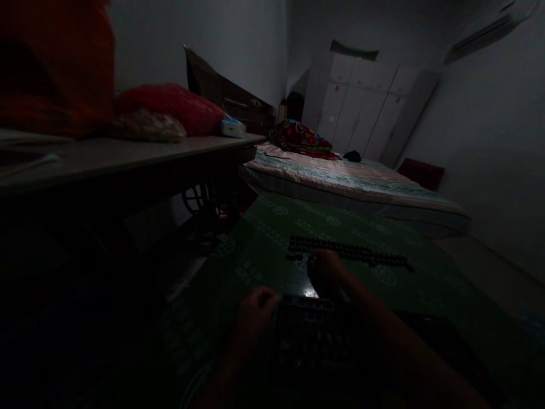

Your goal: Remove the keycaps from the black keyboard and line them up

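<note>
Rows of small dark keycaps (349,250) lie on the green tabletop. My right hand (326,266) is at their near side, fingers curled and pinched downward; whatever is between the fingertips is too dark to make out. Closer to me lies a dark keyboard (313,335), its near part lost in shadow and partly behind my right forearm. At its far left corner is my left hand (255,309), thumb and fingers bent together in a loop. The fingertips are beside or touching that corner; I cannot tell which, nor whether they hold anything small.
A green table (264,233) with printed white logos carries everything. Right of the keyboard lies a dark flat object (443,335). A side table (170,149) holds a red bag (174,105) and an orange bag (55,68). Beyond stands a bed (349,182).
</note>
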Available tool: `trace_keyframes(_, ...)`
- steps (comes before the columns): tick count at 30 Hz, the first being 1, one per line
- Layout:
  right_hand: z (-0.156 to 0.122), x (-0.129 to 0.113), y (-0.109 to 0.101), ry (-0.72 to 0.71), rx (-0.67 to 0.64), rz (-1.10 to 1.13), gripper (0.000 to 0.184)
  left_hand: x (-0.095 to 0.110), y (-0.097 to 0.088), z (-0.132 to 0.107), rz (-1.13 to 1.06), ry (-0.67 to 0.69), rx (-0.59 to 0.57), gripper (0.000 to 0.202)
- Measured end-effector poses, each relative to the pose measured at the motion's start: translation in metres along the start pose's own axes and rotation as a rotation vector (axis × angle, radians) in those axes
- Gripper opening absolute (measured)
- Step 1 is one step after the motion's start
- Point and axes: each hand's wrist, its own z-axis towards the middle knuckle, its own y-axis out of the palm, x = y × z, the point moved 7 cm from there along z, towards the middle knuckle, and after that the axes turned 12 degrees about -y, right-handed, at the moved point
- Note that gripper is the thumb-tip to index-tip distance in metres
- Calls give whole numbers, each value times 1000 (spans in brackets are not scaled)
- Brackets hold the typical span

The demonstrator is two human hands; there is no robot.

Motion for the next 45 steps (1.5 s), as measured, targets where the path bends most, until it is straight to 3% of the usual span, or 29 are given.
trace_keyframes(10, 12, 0, 6, 16, -62, -84, 24, -3, 5, 0, 19, -19, -39, 21)
trace_keyframes(45, 12, 2, 7, -2, -27, -26, 27, 1, 0, -1, 22, -27, -23, 20)
